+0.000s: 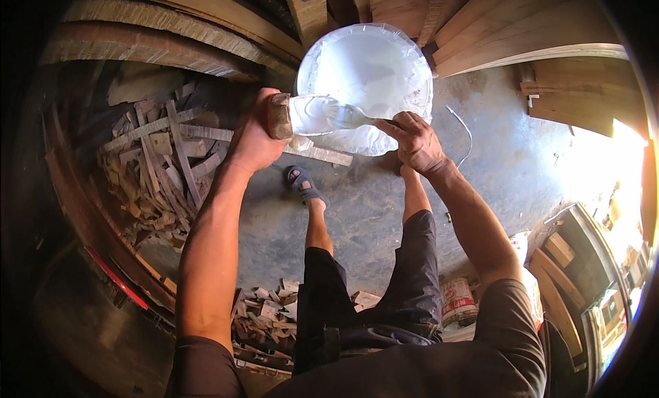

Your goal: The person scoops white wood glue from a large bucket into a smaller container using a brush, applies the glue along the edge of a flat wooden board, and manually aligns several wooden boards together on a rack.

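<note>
A round tub (419, 89) of white paste or liquid, lined with clear plastic, stands on the floor ahead of me. Over its near left rim my left hand (255, 138) grips a brown, wooden-looking block (279, 116). From the block's right side extends a wide piece smeared white (307, 114); its exact kind is unclear. My right hand (417, 143) is closed on the handle of a white-coated spatula (349, 115), held level and pointing left. The spatula's coated end lies against or just over the white-smeared piece.
Stacked boards (165, 44) and large wooden panels (528, 20) flank the tub. Wood offcuts (154, 158) are heaped at the left, with more scraps (268, 312) near my legs. A red-and-white sack (458, 300) sits lower right. A thin white strip (463, 130) lies on the floor.
</note>
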### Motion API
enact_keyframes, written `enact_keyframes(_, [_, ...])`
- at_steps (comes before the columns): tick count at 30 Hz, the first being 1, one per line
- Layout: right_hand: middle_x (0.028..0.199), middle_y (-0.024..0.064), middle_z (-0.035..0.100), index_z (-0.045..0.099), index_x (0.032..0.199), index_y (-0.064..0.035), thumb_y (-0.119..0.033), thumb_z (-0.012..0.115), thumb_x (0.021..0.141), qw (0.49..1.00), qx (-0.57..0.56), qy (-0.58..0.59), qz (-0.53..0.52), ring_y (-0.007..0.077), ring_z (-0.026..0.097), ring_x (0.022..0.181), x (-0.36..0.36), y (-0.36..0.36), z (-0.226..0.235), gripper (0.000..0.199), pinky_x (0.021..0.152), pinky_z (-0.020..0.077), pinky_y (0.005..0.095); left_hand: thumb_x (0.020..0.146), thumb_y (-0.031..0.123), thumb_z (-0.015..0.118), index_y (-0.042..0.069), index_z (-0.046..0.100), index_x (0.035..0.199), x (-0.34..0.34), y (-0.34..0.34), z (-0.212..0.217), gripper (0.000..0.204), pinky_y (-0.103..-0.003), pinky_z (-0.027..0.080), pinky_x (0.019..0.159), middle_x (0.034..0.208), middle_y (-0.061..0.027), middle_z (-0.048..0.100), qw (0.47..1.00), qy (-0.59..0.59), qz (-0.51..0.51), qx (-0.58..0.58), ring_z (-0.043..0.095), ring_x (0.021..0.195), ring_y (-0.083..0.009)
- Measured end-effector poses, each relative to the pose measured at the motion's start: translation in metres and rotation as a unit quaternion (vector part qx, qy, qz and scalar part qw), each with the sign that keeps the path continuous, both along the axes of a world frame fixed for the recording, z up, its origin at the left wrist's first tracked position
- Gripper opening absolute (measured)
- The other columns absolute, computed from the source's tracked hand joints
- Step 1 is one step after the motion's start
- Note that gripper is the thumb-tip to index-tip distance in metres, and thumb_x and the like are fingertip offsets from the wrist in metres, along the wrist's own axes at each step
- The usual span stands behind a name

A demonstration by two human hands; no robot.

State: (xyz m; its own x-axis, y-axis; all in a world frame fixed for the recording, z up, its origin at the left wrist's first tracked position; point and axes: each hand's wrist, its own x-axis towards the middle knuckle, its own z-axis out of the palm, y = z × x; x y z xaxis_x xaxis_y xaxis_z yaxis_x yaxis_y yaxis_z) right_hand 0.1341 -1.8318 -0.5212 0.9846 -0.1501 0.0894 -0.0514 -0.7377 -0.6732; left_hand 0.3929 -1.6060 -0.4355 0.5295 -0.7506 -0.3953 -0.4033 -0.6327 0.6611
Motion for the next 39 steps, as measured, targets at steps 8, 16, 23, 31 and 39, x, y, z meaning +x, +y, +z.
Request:
enact_keyframes(8, [0.094,0.0161,0.070,0.070,0.119,-0.0069,-0.009,0.053,0.096,0.963,-0.047,0.218,-0.154,0.0341,0.070,0.088,0.042,-0.016,0.003,0.028,0.073,0.0563,0.0457,0.067,-0.004,0.081,0.010,0.052,0.128,-0.007,0.003,0.006,0.069,-0.038,0.050,0.097,0.117,-0.0087,0.063,1.000,0.009,0.008,0.020,0.063,0.112,-0.0270])
enact_keyframes(16, [0.109,0.0273,0.072,0.074,0.106,0.0022,-0.019,0.050,0.093,0.870,0.174,0.387,-0.253,0.0427,0.070,0.100,0.077,-0.023,-0.074,0.035,0.089,0.0565,0.0458,0.074,0.003,0.077,0.010,0.053,0.121,-0.009,-0.016,0.011,0.053,-0.042,0.052,0.091,0.113,-0.0163,0.065,1.000,-0.007,-0.016,-0.003,0.064,0.110,-0.0388])
enact_keyframes(23, [0.081,0.0041,0.069,0.075,0.115,-0.0030,-0.012,0.053,0.103,0.780,0.486,0.248,-0.307,0.0100,0.062,0.064,0.016,-0.009,0.012,0.027,0.054,0.0465,0.0250,0.078,0.007,0.076,0.010,0.054,0.118,-0.007,-0.011,0.015,0.045,-0.045,0.051,0.092,0.113,-0.0187,0.065,0.999,-0.006,-0.006,0.034,0.062,0.111,-0.0427])
enact_keyframes(31, [0.096,0.0107,0.062,0.075,0.115,-0.0068,0.006,0.066,0.082,0.980,0.167,-0.034,-0.105,0.0269,0.066,0.084,0.038,0.054,-0.009,0.037,0.072,0.0563,0.0362,0.069,0.001,0.082,0.009,0.053,0.122,-0.003,-0.011,0.007,0.061,-0.039,0.052,0.093,0.114,-0.0116,0.065,0.999,-0.024,-0.039,0.026,0.065,0.110,-0.0320])
enact_keyframes(39, [0.092,0.0098,0.056,0.073,0.119,-0.0056,-0.001,0.064,0.077,0.999,-0.007,-0.031,0.002,0.0252,0.066,0.082,0.002,0.012,0.005,0.043,0.071,0.0577,0.0356,0.069,-0.001,0.081,0.008,0.053,0.122,0.000,-0.002,-0.005,0.060,-0.038,0.052,0.093,0.111,-0.0108,0.065,0.999,-0.023,-0.028,-0.010,0.065,0.107,-0.0290])
